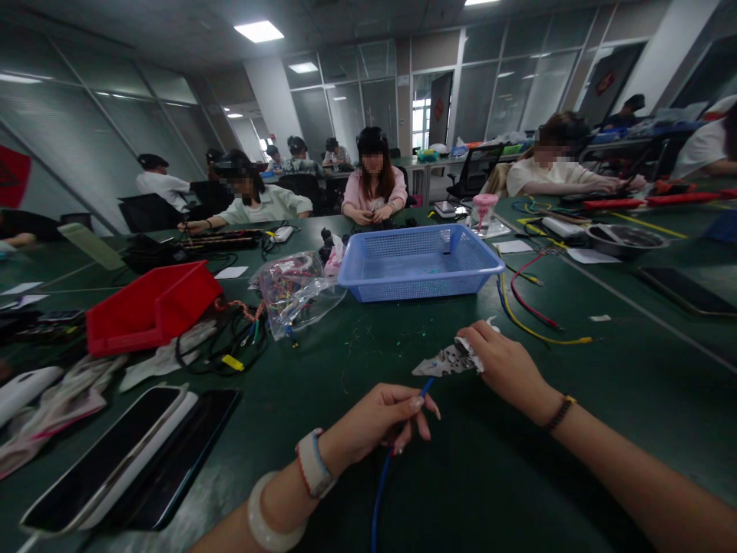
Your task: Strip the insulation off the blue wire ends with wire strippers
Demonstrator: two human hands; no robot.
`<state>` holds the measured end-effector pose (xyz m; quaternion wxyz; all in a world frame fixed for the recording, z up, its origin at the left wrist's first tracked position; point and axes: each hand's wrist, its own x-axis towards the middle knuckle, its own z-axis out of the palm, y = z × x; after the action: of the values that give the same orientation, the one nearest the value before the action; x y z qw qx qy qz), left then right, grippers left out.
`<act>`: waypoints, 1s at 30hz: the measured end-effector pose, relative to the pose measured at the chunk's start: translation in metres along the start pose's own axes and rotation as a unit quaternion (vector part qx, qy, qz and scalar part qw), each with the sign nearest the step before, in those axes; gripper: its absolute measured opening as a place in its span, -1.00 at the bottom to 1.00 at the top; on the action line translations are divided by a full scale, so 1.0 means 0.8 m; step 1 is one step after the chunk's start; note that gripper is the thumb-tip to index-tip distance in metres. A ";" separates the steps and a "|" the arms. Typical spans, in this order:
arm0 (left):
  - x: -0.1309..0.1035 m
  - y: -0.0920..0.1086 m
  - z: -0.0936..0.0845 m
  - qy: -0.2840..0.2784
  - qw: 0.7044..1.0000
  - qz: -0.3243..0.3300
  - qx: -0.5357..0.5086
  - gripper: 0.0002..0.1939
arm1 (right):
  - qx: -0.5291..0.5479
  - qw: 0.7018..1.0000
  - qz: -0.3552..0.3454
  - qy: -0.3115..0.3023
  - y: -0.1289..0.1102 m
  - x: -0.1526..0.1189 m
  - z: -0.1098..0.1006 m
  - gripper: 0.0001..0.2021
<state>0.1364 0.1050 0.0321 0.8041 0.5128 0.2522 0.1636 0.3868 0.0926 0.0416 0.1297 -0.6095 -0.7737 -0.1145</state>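
Observation:
Between the thumb and fingers of my left hand (397,418) is a blue wire (381,491), its upper end pointing up and to the right. My right hand (507,365) is wrapped round the handles of a pair of wire strippers (443,361), a flat silvery tool with holes in its jaws. White tissue or cloth covers the handles under my fingers. The tool's jaws lie at the tip of the blue wire; whether they grip it I cannot tell. Small green and coppery scraps (403,342) are scattered on the table beyond.
A blue plastic basket (420,289) stands ahead, with a clear bag of wires (291,288) and a red bin (153,307) to its left. Yellow, red and blue cables (535,330) lie right. Phones (173,461) rest front left. Several people sit across the green table (604,430).

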 end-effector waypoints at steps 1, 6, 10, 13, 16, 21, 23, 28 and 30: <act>0.000 -0.001 0.000 0.000 1.000 0.000 0.000 -0.71 | 0.001 1.000 0.000 0.003 0.001 0.000 0.001 -0.69; 0.003 0.000 0.000 0.018 1.000 -0.001 -0.002 -0.71 | -0.040 0.999 0.022 0.024 0.005 0.000 0.002 -0.70; 0.003 0.005 0.002 0.035 0.999 0.001 -0.004 -0.72 | -0.060 0.997 0.016 0.038 0.008 0.003 -0.001 -0.71; 0.003 0.004 0.002 0.022 1.000 -0.006 -0.001 -0.73 | -0.071 0.996 0.037 0.047 0.020 0.006 -0.007 -0.73; 0.003 0.001 0.001 0.005 1.000 -0.014 0.004 -0.71 | -0.107 0.984 0.126 0.062 0.039 0.008 -0.018 -0.77; 0.005 0.001 -0.001 0.037 0.999 -0.009 -0.002 -0.71 | -0.144 0.976 0.152 0.053 0.049 0.017 -0.033 -0.72; 0.005 0.001 -0.002 0.044 0.999 -0.003 -0.006 -0.71 | -0.147 0.976 0.157 0.044 0.049 0.027 -0.036 -0.70; 0.005 -0.001 -0.004 0.029 1.000 0.011 -0.004 -0.71 | -0.193 0.965 0.172 0.036 0.065 0.072 -0.053 -0.72; 0.006 -0.002 -0.003 0.026 1.000 0.016 0.000 -0.70 | -0.221 0.964 0.147 0.032 0.077 0.095 -0.065 -0.67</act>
<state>0.1387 0.1086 0.0286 0.7950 0.5120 0.2645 0.1893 0.4331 0.1588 0.1177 0.0314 -0.7261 -0.6264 -0.2817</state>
